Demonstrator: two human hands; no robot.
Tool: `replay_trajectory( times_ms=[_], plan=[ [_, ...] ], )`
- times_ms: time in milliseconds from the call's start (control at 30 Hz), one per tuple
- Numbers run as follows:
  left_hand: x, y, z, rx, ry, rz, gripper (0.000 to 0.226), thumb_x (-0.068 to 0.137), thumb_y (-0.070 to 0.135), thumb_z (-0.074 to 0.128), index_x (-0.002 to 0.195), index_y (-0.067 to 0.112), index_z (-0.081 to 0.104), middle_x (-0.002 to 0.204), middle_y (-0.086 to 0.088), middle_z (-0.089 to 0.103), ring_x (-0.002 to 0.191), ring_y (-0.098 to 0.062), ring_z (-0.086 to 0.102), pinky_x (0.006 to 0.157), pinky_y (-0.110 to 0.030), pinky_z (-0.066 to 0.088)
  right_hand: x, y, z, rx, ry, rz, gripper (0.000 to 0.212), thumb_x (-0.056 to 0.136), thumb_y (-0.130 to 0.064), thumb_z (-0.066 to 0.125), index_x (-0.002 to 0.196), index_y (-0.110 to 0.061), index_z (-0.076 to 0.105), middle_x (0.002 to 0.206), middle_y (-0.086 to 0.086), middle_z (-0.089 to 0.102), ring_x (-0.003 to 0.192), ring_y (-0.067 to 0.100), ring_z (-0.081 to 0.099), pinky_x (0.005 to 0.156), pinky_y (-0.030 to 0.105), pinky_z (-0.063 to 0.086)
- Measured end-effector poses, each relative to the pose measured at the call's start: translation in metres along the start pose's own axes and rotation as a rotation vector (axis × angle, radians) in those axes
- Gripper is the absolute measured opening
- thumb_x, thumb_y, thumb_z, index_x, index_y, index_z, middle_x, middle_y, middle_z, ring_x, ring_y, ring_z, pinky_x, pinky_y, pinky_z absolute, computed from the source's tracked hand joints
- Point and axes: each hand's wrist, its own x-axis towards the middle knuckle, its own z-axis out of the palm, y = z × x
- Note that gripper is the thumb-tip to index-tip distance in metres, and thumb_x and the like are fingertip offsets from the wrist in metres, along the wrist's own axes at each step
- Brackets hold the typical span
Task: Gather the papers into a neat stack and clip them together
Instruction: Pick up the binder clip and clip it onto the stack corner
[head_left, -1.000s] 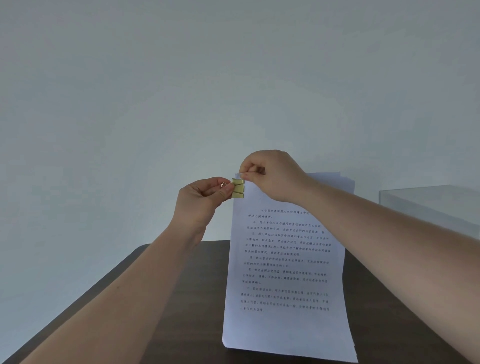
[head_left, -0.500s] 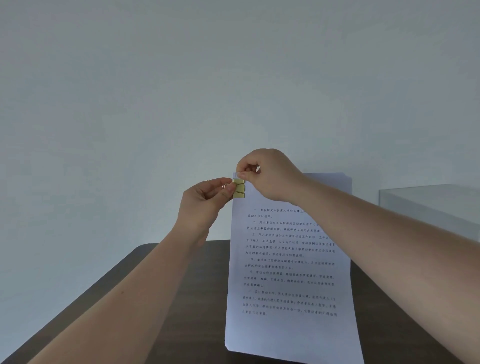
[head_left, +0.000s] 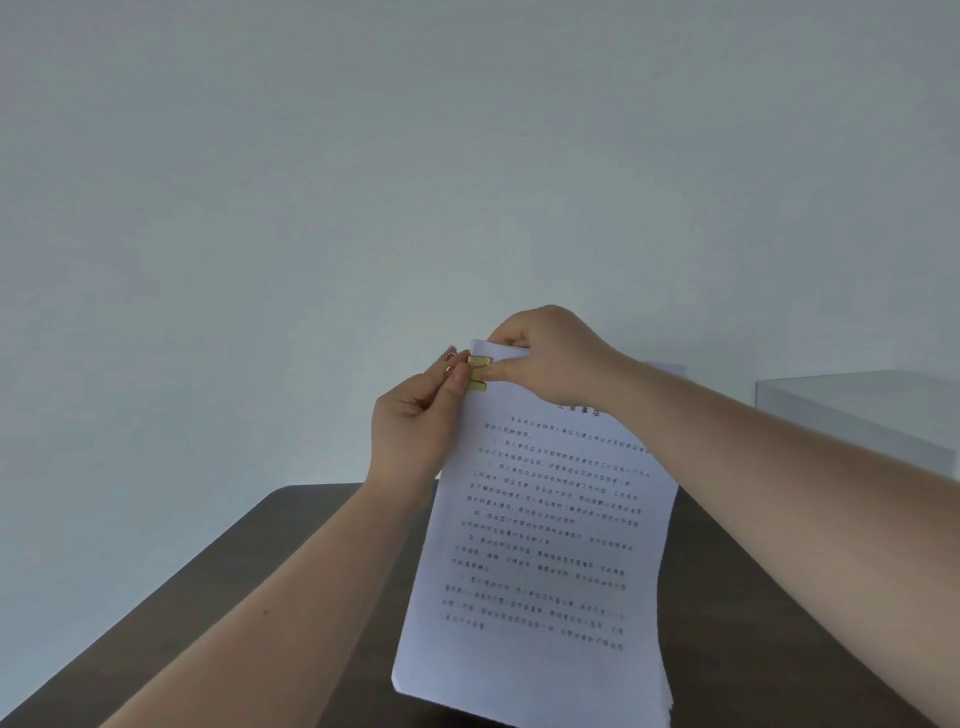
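Note:
A stack of white printed papers (head_left: 545, 545) stands upright, its bottom edge down by the dark table (head_left: 249, 582). A small gold binder clip (head_left: 478, 372) sits on the stack's top left corner. My left hand (head_left: 415, 421) pinches the clip's wire handles from the left. My right hand (head_left: 550, 358) grips the top edge of the papers beside the clip, its thumb touching the clip's body. The upper right of the top page is hidden by my right forearm.
A clear glass or acrylic box (head_left: 857, 410) stands at the right, behind my right arm. A plain pale wall (head_left: 363, 182) fills the background. The table's left corner is rounded.
The paper stack has tilted, its top swinging left and its bottom right. The clip now sits further onto the corner, and both hands shifted slightly with it.

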Motion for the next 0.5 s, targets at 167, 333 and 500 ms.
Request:
replay_trajectory(
  times_ms=[167, 333, 500],
  plan=[
    [0.000, -0.004, 0.000, 0.401, 0.137, 0.301, 0.015, 0.091, 0.018, 0.064, 0.098, 0.024, 0.075, 0.120, 0.010, 0.057, 0.111, -0.003, 0.053, 0.090, -0.004, 0.041, 0.000, -0.002, 0.002, 0.002, 0.012, 0.006, 0.026, 0.085, -0.034, 0.066, 0.099, -0.012, 0.069, 0.087, 0.005, 0.061, 0.051, 0.007, 0.041, 0.047, 0.021, 0.030],
    [0.000, -0.001, -0.003, 0.491, 0.054, 0.257, 0.022, 0.098, 0.014, 0.051, 0.087, 0.014, 0.070, 0.094, 0.018, 0.066, 0.070, 0.008, 0.057, 0.062, 0.002, 0.038, 0.001, -0.006, 0.000, -0.140, -0.033, -0.021, 0.028, 0.088, -0.035, 0.062, 0.107, -0.015, 0.066, 0.094, 0.005, 0.064, 0.075, 0.015, 0.052, 0.069, 0.021, 0.029],
    [-0.004, 0.001, 0.000, 0.457, 0.017, 0.253, 0.038, 0.101, 0.012, 0.041, 0.065, 0.022, 0.035, 0.059, 0.012, 0.041, 0.050, 0.004, 0.043, 0.051, -0.010, 0.035, 0.002, -0.011, -0.003, -0.116, -0.014, -0.023, 0.031, 0.083, -0.037, 0.067, 0.106, -0.016, 0.068, 0.089, -0.004, 0.054, 0.083, 0.015, 0.050, 0.078, 0.022, 0.029]
  ],
)
